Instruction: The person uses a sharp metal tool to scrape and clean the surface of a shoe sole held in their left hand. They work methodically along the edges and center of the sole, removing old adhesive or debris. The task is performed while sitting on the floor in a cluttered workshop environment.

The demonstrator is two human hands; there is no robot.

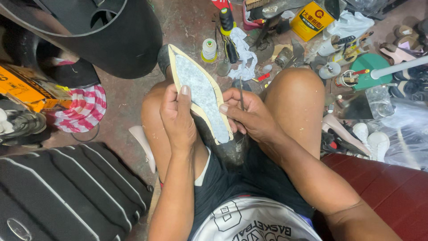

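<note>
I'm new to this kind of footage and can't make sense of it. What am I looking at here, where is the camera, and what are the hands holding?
There is no machine: a seated person works with bare hands, filmed by one camera on their head looking down over their knees. The left hand grips a pointed shoe sole, grey in the middle with a cream edge. The right hand touches the sole's edge and pinches a thin metal tool. On the floor beyond lie a thread spool, white rags, a yellow can and loose shoes. A black ribbed suitcase sits on the left.
</note>
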